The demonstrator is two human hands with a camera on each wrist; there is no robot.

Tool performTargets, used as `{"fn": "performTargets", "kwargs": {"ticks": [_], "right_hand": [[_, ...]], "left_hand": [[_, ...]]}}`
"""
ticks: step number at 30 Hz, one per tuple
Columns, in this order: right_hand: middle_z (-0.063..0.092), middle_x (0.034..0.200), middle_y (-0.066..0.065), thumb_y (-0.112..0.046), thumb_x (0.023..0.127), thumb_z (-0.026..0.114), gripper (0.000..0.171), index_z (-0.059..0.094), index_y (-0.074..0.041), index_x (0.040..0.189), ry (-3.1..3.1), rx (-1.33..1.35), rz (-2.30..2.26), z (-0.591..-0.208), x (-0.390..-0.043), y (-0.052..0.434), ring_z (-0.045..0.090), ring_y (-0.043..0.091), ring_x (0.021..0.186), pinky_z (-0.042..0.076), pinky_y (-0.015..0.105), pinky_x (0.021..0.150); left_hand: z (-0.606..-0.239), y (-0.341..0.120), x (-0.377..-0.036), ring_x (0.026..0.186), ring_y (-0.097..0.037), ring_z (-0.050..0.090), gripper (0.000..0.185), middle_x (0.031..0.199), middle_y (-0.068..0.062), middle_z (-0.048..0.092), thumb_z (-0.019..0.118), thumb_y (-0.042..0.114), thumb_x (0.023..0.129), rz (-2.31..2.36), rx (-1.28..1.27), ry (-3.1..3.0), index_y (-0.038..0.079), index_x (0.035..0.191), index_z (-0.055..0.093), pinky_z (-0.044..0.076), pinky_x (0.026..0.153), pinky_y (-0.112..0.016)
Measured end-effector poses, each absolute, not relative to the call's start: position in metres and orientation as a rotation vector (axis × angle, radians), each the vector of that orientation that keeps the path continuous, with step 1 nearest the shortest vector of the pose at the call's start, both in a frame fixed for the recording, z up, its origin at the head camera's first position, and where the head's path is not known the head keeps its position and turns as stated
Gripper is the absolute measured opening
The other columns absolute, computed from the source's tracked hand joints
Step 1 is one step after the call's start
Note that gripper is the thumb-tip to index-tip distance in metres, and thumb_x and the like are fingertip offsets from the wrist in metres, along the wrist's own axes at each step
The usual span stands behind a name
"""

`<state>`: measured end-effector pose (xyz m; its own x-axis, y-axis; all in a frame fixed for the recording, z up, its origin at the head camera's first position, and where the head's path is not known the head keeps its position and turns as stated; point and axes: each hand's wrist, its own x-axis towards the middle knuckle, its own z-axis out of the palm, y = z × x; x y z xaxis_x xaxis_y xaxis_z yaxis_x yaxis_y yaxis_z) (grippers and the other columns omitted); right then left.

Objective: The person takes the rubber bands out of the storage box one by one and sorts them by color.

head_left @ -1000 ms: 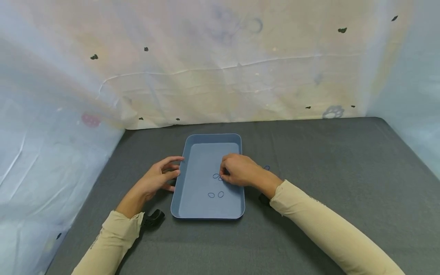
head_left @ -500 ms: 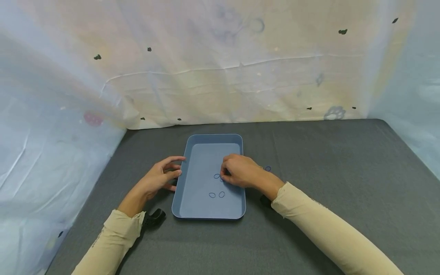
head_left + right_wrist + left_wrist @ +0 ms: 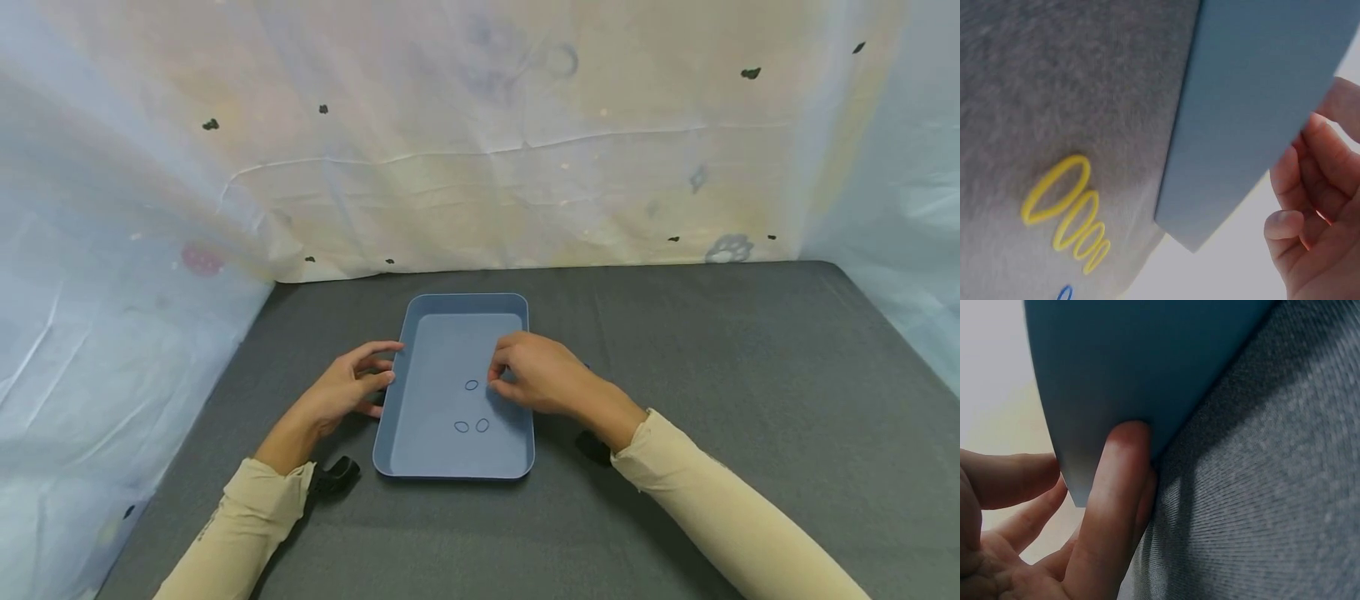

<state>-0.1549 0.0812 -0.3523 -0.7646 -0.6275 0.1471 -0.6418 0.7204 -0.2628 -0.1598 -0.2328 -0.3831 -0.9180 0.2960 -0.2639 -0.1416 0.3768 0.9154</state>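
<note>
A blue tray lies flat on the gray mat, a bit left of the middle and closer to the near edge than the far one. Three small blue rubber bands lie inside the tray. One band is near the middle of the tray. Two more bands sit side by side, closer to the tray's near edge.

The right hand hangs over the right side of the tray, just beside the middle band. Its fingers are curled in, and the thumb and fingertips are close together. You cannot tell from the head view if they pinch anything. In the right wrist view the curled fingers sit next to the tray's outer wall.

The left hand rests at the left edge of the tray. Its fingers are loose and a little spread. In the left wrist view one fingertip presses on the tray's side wall down by the mat.

On the mat just outside the tray's right edge lie four yellow rubber bands in a row, and the tip of a blue band shows near them.

A pale printed sheet hangs along the far edge and both sides of the mat.
</note>
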Motion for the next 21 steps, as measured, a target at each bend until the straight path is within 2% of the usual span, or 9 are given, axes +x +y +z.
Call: {"fn": "performTargets", "kwargs": {"ticks": [9, 21], "right_hand": [[0.065, 0.095, -0.007, -0.021, 0.089, 0.076, 0.004, 0.073, -0.020, 0.085, -2.858, 1.014, 0.521, -0.346, -0.149, 0.102, 0.055, 0.011, 0.087, 0.050, 0.027, 0.072], [0.067, 0.096, -0.006, -0.024, 0.090, 0.075, 0.004, 0.074, -0.020, 0.087, -2.871, 0.926, 0.560, -0.350, -0.146, 0.127, 0.057, 0.012, 0.087, 0.051, 0.029, 0.072]], "left_hand": [[-0.381, -0.233, -0.160, 0.131, -0.046, 0.046, 0.052, 0.146, -0.026, 0.041, 0.055, 0.013, 0.103, 1.565, 0.138, 2.247, 0.016, 0.152, 0.039, 0.062, 0.076, -0.046], [-0.382, -0.235, -0.161, 0.132, -0.046, 0.045, 0.051, 0.146, -0.026, 0.041, 0.054, 0.013, 0.103, 1.560, 0.141, 2.248, 0.015, 0.152, 0.038, 0.062, 0.077, -0.046]]}}
